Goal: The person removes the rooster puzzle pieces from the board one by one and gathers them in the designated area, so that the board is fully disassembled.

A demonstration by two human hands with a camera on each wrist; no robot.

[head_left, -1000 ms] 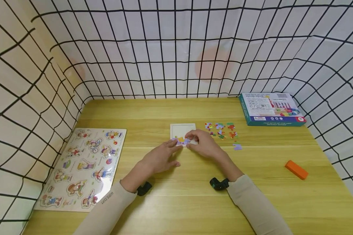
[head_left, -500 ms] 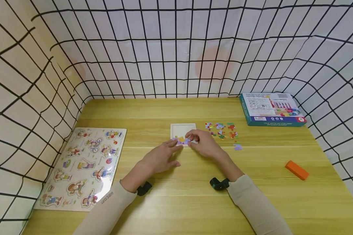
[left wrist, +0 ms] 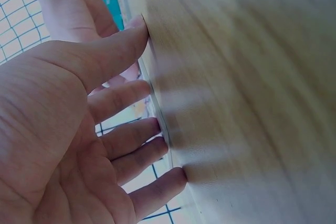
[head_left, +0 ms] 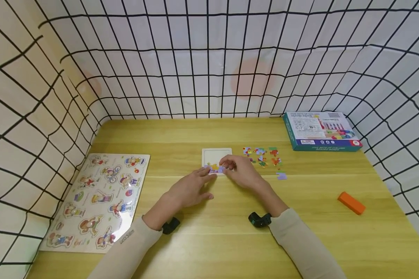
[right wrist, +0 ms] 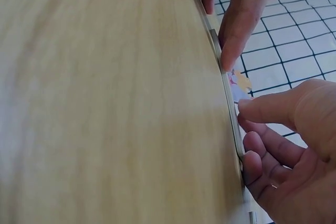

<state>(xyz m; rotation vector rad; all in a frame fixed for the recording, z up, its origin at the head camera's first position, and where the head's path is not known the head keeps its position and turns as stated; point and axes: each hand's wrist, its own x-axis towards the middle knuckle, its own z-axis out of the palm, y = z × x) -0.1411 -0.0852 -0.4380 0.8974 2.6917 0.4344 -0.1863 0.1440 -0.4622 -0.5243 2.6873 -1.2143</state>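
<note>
A small pale square puzzle tray (head_left: pixel 217 154) lies flat before me, with joined purple and orange jigsaw pieces (head_left: pixel 214 167) along its near edge. My left hand (head_left: pixel 192 186) rests with fairly straight fingers at the tray's near left, fingertips on the pieces. From the right, my right hand (head_left: pixel 243 171) pinches a purple jigsaw piece at the end of that row between thumb and index finger; the hand hides most of it. In the right wrist view, the thumb (right wrist: pixel 257 109) is beside an orange and purple piece (right wrist: pixel 240 83), and the other fingers curl by the tray edge.
Several loose jigsaw pieces (head_left: pixel 260 151) lie right of the tray, with a purple piece (head_left: pixel 281 176) nearer. A picture board (head_left: pixel 101 182) covers the left side. A boxed set (head_left: pixel 322 131) stands back right; an orange block (head_left: pixel 351 203) lies front right. Wire grid surrounds the table.
The head view has tilted slightly, so everything sits a little lower. Both hands stay nearly in place at the tray, with only small finger movements on the right.
</note>
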